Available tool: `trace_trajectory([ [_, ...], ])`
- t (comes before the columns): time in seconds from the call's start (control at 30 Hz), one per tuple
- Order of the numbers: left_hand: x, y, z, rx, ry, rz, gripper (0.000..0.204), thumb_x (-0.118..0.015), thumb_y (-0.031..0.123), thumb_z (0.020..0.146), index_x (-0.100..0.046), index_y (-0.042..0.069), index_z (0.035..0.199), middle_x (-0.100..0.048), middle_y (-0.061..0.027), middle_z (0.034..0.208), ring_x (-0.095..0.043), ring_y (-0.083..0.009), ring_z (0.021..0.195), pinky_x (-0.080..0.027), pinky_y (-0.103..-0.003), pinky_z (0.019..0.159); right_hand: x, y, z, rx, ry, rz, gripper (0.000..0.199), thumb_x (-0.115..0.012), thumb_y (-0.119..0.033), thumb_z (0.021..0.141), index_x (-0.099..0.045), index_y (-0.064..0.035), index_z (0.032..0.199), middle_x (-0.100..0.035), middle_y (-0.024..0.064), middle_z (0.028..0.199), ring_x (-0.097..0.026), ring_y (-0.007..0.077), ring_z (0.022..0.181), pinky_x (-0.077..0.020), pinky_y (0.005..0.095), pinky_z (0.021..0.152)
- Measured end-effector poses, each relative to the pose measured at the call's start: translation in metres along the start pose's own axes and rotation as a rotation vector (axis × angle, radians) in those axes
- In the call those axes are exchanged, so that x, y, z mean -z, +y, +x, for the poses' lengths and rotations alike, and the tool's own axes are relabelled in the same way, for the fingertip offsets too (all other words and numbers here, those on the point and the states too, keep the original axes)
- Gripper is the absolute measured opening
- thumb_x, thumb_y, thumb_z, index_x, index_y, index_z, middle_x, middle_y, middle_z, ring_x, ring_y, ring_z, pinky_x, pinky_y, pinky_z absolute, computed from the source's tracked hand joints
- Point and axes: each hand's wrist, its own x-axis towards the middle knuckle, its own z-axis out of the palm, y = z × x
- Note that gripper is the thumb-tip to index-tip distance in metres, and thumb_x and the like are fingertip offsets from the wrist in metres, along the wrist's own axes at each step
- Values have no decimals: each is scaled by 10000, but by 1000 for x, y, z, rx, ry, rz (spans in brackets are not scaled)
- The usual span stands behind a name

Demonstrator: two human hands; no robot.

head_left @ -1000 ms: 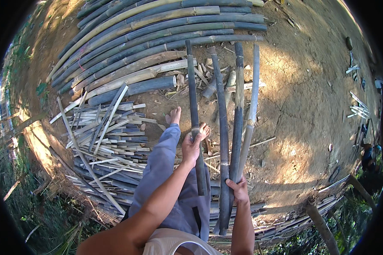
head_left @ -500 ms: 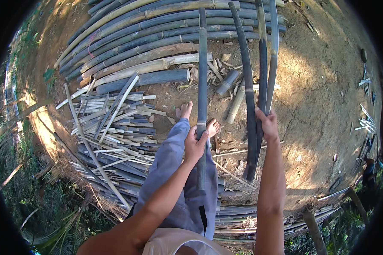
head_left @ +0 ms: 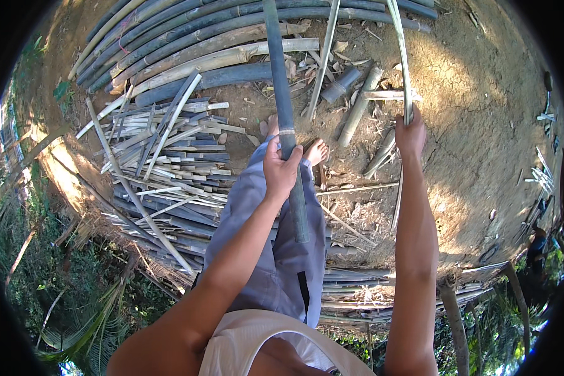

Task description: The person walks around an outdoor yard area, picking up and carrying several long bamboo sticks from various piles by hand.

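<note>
Our fingers are closed tight on both sides: the left hand (head_left: pixel 281 170) is wrapped fully round a thick grey-green bamboo pole (head_left: pixel 286 119), and the right hand (head_left: pixel 410 135) is clenched round a thin pale bamboo strip (head_left: pixel 401 56), which runs up from the fist toward the top edge and also hangs down below it.

Around us, the largest thing is the bare brown dirt ground (head_left: pixel 476 156), cracked and sunlit on the right. Across the top lies a row of long whole bamboo poles (head_left: pixel 188 37), side by side and curving with the lens. To the left of our legs sits a heap of split bamboo slats (head_left: pixel 163 163), stacked loosely with a few long slats lying crosswise over it. The pole we hold stands nearly upright in front of our grey trousers (head_left: pixel 269 250), its lower end hanging before the right leg. Between the two hands, short cut bamboo pieces (head_left: pixel 351 94) lie on the dirt. Our bare foot (head_left: pixel 316 151) shows just right of the held pole.
</note>
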Motion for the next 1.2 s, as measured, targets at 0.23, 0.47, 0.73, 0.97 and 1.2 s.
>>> trace_trajectory([
  [0.23,14,-8,2,-51,53,37,207,-576,221,1019,-540,34,1100,-557,46,747,-447,-6,620,-342,-216,530,15,-87,-4,-39,-202,272,670,-666,-372,920,-452,-11,1442,-678,209,1099,-685,280,919,-562,446,742],
  [0.47,-15,7,-15,111,13,-193,380,-421,379,1070,-590,45,1001,-517,35,772,-461,-42,725,-407,-225,628,-43,-101,-186,223,-641,747,685,-589,-457,969,-414,-18,1465,-649,194,1204,-609,315,1168,-480,416,993],
  [0.73,47,58,60,-224,-329,615,345,-649,320,957,-644,53,1175,-646,-122,1127,-656,-220,971,-550,-335,824,1,-67,-244,118,-184,163,513,-582,-357,988,-501,-133,1443,-617,99,717,-559,170,494,-464,330,462],
  [0.97,26,210,150,-1308,-667,1628,855,-572,715,805,-450,155,1440,-433,-122,1469,-317,-313,1426,-194,-553,1192,54,35,-280,169,-20,-126,417,-794,-379,802,-676,-44,1019,-638,58,693,-586,174,504,-467,335,445],
  [1.2,26,214,176,-718,-1276,1873,592,-656,682,756,-676,100,861,-675,-129,824,-657,-340,844,-493,-485,727,93,60,-273,279,-129,-66,369,-809,-329,781,-608,-60,934,-625,88,715,-625,289,632,-496,394,584],
])
